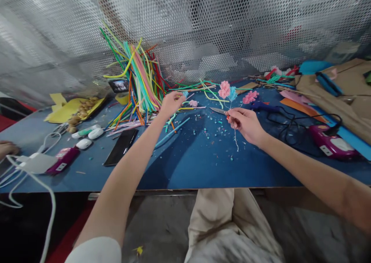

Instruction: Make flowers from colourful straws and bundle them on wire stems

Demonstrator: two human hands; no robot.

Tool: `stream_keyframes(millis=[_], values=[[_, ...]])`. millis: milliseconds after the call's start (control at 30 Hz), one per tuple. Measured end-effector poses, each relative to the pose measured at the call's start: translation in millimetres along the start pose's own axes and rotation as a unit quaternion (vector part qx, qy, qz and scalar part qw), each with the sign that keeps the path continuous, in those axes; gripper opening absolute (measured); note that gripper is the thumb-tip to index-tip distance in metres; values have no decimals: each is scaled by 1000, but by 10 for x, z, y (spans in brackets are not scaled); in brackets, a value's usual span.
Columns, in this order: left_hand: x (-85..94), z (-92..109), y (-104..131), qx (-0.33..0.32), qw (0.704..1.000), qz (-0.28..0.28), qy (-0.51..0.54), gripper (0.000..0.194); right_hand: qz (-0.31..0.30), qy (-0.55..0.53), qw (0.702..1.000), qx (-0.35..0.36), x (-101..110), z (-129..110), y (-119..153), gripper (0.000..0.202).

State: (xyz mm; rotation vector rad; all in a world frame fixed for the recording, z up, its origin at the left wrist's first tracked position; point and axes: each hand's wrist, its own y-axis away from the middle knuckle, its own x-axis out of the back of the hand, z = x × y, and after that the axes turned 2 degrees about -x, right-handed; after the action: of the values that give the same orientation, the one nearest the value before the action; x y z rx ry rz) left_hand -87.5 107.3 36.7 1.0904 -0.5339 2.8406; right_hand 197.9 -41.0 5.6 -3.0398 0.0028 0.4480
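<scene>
My left hand [173, 101] reaches to the back of the table, its fingertips pinched at a small blue pipe-cleaner flower [185, 94]. Just right of it lies a small lilac flower [193, 103]. My right hand [245, 124] is closed around scissors [218, 110], whose blades point left; their handle is mostly hidden. The same hand appears to hold the thin stems of a pink flower [224, 89] and a blue flower [232, 94] standing above it. A twisted pale wire [236, 140] hangs below those fingers. A darker pink flower [250, 97] is just behind the hand.
A large bundle of coloured pipe cleaners [142, 81] leans against the perforated metal panel [203, 31]. A black phone [121, 147] lies left of my forearm. A glue gun [265, 106] and a purple power strip [332, 141] sit right. Another person's hand [8, 149] shows far left.
</scene>
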Motion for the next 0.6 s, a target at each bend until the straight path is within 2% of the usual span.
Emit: stream_keyframes(millis=[100,200,367,600], values=[[140,-201,-398,63,996,53,-33,23,-4,-13,1000,1,-19,36,-17,16],[154,-329,-711,75,993,61,-66,24,-8,-18,1000,0,-40,74,-34,16],[26,-418,-1035,46,983,53,-171,30,0,-36,999,-11,-52,80,-48,18],[-276,-342,-1378,-33,957,4,-288,43,11,-60,998,-34,-53,66,-62,19]])
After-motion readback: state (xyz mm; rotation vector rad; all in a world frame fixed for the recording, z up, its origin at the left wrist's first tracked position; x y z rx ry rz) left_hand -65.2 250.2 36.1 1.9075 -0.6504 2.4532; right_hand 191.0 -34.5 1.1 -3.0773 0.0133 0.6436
